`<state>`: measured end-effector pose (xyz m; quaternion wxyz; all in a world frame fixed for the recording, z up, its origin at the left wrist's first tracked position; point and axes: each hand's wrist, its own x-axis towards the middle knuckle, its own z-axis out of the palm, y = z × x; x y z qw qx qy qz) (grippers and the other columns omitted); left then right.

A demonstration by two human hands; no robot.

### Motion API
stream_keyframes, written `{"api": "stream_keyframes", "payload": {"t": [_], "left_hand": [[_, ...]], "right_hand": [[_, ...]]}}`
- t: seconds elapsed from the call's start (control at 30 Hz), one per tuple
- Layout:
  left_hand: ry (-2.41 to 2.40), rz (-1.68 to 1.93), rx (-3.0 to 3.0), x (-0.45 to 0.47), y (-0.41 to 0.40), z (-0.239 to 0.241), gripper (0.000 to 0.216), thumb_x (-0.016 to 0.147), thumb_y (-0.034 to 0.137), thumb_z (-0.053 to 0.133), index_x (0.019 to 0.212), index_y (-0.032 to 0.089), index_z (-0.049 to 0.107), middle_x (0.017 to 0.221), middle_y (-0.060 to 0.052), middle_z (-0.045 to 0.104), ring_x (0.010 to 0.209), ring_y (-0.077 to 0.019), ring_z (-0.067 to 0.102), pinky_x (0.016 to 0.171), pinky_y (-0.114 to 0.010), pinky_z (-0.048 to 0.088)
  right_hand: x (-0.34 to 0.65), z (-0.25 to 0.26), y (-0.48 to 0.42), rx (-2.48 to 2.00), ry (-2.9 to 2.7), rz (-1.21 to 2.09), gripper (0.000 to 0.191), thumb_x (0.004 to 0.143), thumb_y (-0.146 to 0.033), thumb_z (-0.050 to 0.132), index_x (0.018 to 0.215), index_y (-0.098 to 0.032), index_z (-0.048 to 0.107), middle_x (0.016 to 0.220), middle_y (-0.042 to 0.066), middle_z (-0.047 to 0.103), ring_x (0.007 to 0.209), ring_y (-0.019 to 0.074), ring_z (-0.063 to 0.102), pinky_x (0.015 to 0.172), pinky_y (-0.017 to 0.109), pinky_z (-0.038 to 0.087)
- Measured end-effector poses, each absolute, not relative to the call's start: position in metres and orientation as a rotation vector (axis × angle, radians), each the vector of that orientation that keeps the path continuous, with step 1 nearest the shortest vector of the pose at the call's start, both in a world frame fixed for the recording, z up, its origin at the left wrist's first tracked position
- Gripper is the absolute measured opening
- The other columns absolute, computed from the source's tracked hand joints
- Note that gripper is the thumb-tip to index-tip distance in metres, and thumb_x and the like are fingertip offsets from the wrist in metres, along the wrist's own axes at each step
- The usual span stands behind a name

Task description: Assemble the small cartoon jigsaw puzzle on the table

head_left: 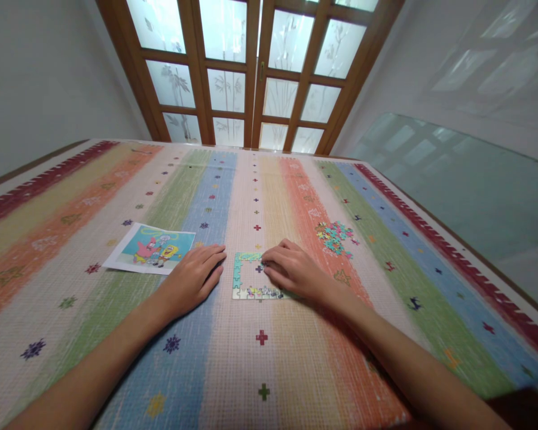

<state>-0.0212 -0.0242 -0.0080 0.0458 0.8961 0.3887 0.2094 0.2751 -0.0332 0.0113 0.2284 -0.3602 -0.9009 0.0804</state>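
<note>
A partly assembled jigsaw puzzle (237,276) lies on the table between my hands, its border joined around an open middle where the cloth shows. My right hand (293,269) rests over its right side, fingers bent together with the tips at the upper right border. Whatever those fingertips pinch is hidden, and the hand covers the puzzle's right edge. Left of the puzzle, my left hand (199,275) lies palm down with fingers stretched out, holding nothing. Beside it is a printed cartoon picture (150,249) on white paper, its lower right corner close to the wrist.
A heap of loose puzzle pieces (336,237) lies to the right, beyond my right hand. The striped tablecloth (262,364) covers the table. Wooden doors with frosted panes (226,89) stand past the far edge, and a glass panel (466,197) leans at the right wall.
</note>
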Motion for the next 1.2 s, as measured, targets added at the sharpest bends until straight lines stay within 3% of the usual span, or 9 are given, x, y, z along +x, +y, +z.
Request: {"api": "stream_keyframes", "payload": {"t": [0.27, 0.47, 0.93, 1.2], "left_hand": [[1.182, 0.63, 2.766, -0.0205, -0.0242, -0.0091, 0.037, 0.106, 0.036, 0.036, 0.124, 0.016, 0.062, 0.138, -0.015, 0.064, 0.129, -0.0294, 0.059, 0.112, -0.056, 0.043], [1.187, 0.63, 2.75, -0.0214, -0.0237, -0.0097, 0.037, 0.105, 0.037, 0.037, 0.124, 0.017, 0.062, 0.137, -0.015, 0.064, 0.129, -0.0291, 0.059, 0.112, -0.056, 0.043], [1.177, 0.639, 2.767, -0.0217, -0.0223, -0.01, 0.038, 0.105, 0.037, 0.037, 0.125, 0.017, 0.062, 0.137, -0.015, 0.065, 0.128, -0.0293, 0.06, 0.111, -0.055, 0.044], [1.18, 0.64, 2.754, -0.0226, -0.022, -0.0109, 0.036, 0.104, 0.037, 0.039, 0.125, 0.019, 0.063, 0.137, -0.014, 0.065, 0.128, -0.0295, 0.06, 0.111, -0.056, 0.044]], "right_hand": [[0.2732, 0.0069, -0.031, -1.007, -2.4, 0.192, 0.01, 0.099, -0.025, 0.058, 0.098, -0.018, 0.065, 0.087, 0.006, 0.068, 0.087, 0.0218, 0.053, 0.08, 0.035, 0.042], [0.2734, 0.0074, -0.0306, -0.936, -2.467, 0.15, 0.021, 0.101, -0.025, 0.053, 0.09, -0.02, 0.07, 0.103, 0.004, 0.072, 0.091, 0.0216, 0.054, 0.084, 0.037, 0.04], [0.272, 0.0064, -0.0303, -0.967, -2.491, 0.077, 0.018, 0.1, -0.024, 0.056, 0.094, -0.019, 0.072, 0.104, 0.005, 0.072, 0.092, 0.0216, 0.053, 0.084, 0.037, 0.04], [0.2728, 0.0056, -0.0288, -1.026, -2.366, 0.244, 0.012, 0.097, -0.023, 0.059, 0.1, -0.02, 0.07, 0.099, 0.005, 0.073, 0.095, 0.0212, 0.058, 0.089, 0.038, 0.045]]}}
